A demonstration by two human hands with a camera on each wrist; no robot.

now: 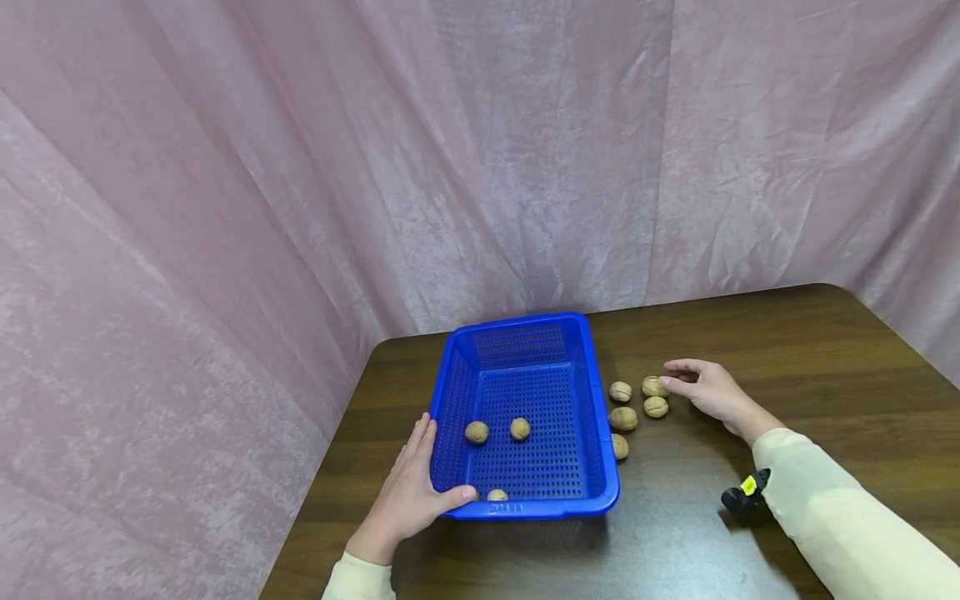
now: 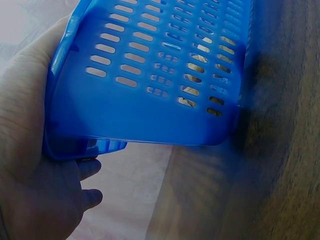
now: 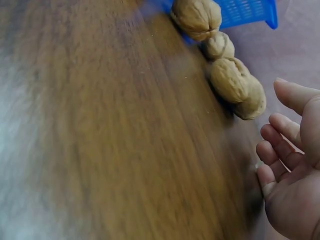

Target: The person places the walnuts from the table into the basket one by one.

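A blue plastic basket (image 1: 527, 507) stands on the table, with a few walnuts lying inside it, among them one walnut (image 1: 477, 432) near its left wall. My left hand (image 1: 408, 492) holds the basket's near left corner, thumb over the front rim and fingers along the outer left side. To the right of the basket lie several walnuts on the wood. My right hand (image 1: 712, 392) is beside the farthest right walnut (image 1: 655, 386), its thumb and fingers spread apart and nothing held. In the right wrist view the walnuts (image 3: 230, 80) sit clustered just beyond the fingertips.
The brown wooden table (image 1: 757, 342) runs out to the right. A black strap-like piece with a yellow label (image 1: 748, 485) shows at my right sleeve. Pink curtains (image 1: 540, 167) hang behind and to the left of the table.
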